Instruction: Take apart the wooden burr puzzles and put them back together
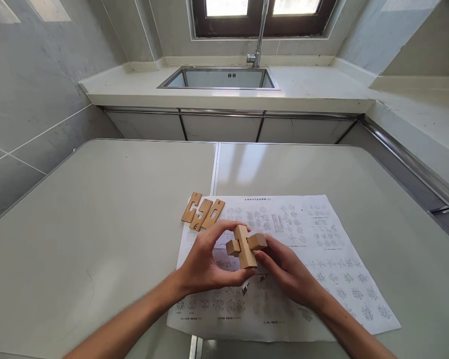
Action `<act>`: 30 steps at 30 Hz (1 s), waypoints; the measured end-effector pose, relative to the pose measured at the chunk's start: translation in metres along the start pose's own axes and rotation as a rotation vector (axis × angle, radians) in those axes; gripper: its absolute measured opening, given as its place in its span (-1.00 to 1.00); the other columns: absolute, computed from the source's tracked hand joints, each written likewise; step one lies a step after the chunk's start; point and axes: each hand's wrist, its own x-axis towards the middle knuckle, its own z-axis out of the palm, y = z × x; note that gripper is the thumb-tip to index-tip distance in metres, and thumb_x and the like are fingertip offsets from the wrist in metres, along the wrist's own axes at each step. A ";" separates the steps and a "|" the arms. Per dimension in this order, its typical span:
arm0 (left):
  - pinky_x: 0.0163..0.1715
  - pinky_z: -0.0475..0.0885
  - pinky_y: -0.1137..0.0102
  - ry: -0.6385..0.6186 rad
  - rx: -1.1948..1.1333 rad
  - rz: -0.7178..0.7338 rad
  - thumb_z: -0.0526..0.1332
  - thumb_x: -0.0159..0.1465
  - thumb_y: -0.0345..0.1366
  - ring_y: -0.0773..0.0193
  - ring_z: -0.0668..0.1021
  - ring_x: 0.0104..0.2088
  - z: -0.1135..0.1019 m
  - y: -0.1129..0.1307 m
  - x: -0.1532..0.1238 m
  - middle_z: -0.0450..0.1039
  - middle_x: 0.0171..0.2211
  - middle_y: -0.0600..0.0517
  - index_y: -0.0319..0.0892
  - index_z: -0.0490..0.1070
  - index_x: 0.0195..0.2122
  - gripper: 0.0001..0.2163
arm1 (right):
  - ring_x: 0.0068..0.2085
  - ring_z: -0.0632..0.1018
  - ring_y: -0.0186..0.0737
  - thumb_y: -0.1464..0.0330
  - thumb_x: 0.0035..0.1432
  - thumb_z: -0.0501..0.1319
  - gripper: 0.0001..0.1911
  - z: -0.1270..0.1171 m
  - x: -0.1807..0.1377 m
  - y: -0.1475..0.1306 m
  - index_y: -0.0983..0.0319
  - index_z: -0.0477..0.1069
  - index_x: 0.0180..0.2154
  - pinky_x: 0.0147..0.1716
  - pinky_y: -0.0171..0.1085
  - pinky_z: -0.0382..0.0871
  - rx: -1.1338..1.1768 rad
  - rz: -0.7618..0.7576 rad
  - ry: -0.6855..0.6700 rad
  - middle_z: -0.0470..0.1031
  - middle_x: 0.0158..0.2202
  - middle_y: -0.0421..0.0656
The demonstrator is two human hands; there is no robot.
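Observation:
A small wooden interlocking puzzle [246, 246], made of crossed flat pieces, is held just above a printed instruction sheet [322, 249]. My left hand [205, 264] grips its left side with the thumb and fingers curled round it. From the right, my right hand [288, 274] pinches the puzzle's right arm. Three loose flat wooden pieces [202, 212], notched and numbered, lie side by side at the sheet's top left corner, a short way beyond my left hand.
The sheet lies on a pale grey table [97, 239] with a seam down its middle. Beyond the table runs a white counter [314, 87] with a steel sink [220, 78] and a tap [258, 35] under a window. Tiled walls stand left and right.

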 end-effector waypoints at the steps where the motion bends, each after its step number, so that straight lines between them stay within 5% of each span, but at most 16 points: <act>1: 0.06 0.54 0.23 0.010 0.000 0.002 0.51 0.11 -0.32 0.07 0.66 0.01 -0.002 0.000 0.000 0.62 0.02 -0.02 -0.07 0.43 0.12 -0.45 | -0.22 0.51 -0.14 0.08 0.55 0.08 -0.69 -0.001 0.000 0.001 0.15 0.43 -0.08 -0.23 -0.22 0.47 0.001 0.004 0.006 0.48 -0.27 -0.12; 7: 0.10 0.52 0.11 0.139 0.047 -0.038 0.47 0.21 -0.16 -0.02 0.61 0.07 -0.019 -0.007 0.005 0.57 0.06 -0.10 -0.08 0.40 0.13 -0.51 | -0.26 0.51 -0.16 0.05 0.53 0.11 -0.67 -0.010 0.002 0.001 0.15 0.45 -0.02 -0.21 -0.20 0.45 0.002 0.033 0.081 0.47 -0.31 -0.16; 12: 0.14 0.48 0.05 0.241 0.308 -0.054 0.48 0.22 -0.12 -0.07 0.52 0.16 -0.029 -0.012 0.012 0.50 0.09 -0.11 -0.09 0.41 0.10 -0.53 | -0.23 0.51 -0.15 0.05 0.53 0.11 -0.67 -0.016 0.002 -0.001 0.13 0.47 -0.01 -0.15 -0.17 0.44 0.019 0.042 0.153 0.47 -0.32 -0.17; 20: 0.22 0.44 -0.07 0.090 0.457 0.000 0.50 0.19 -0.16 -0.10 0.47 0.18 -0.030 -0.023 0.014 0.49 0.12 -0.13 -0.09 0.44 0.10 -0.52 | -0.28 0.50 -0.16 0.01 0.50 0.13 -0.63 -0.014 0.005 -0.001 0.16 0.48 -0.09 -0.22 -0.20 0.43 -0.029 0.089 0.318 0.46 -0.35 -0.18; 30: 0.35 0.30 -0.17 -0.118 0.571 0.071 0.52 0.12 -0.18 -0.24 0.32 0.36 -0.013 -0.031 0.004 0.43 0.24 -0.18 -0.09 0.45 0.07 -0.49 | -0.44 0.45 -0.21 0.10 0.48 0.17 -0.70 -0.003 0.003 0.009 0.18 0.48 -0.16 -0.43 -0.23 0.34 -0.524 -0.020 0.432 0.48 -0.41 -0.18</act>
